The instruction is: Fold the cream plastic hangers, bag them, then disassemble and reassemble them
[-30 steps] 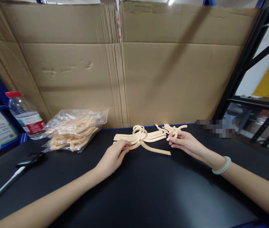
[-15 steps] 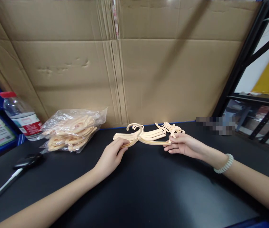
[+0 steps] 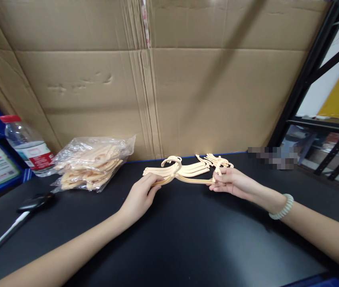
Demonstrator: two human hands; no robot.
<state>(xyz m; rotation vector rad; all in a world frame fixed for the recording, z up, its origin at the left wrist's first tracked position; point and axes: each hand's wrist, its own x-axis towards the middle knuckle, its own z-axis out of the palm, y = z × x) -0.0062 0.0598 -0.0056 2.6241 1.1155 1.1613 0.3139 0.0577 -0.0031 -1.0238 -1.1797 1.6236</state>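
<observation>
A small stack of cream plastic hangers (image 3: 184, 170) lies on the black table (image 3: 187, 239) near the cardboard wall. My left hand (image 3: 141, 196) pinches the left arm of the front hanger (image 3: 187, 180). My right hand (image 3: 232, 182), with a pale bead bracelet at the wrist, pinches that hanger's right end. The hanger is held slightly above the table, in front of the stack. More loose hangers (image 3: 217, 161) lie just behind my right fingers.
A clear plastic bag of hangers (image 3: 91, 165) lies at the left. A water bottle with a red cap (image 3: 27, 145) stands beyond it. A black device with a white cable (image 3: 34, 202) rests near the left edge. A cardboard sheet (image 3: 157, 79) walls off the back; black shelving (image 3: 316, 79) stands at the right.
The front hanger's right arm, lying on the table a second ago, has been lifted level by my right hand. My head has shifted slightly; both hands stay in place.
</observation>
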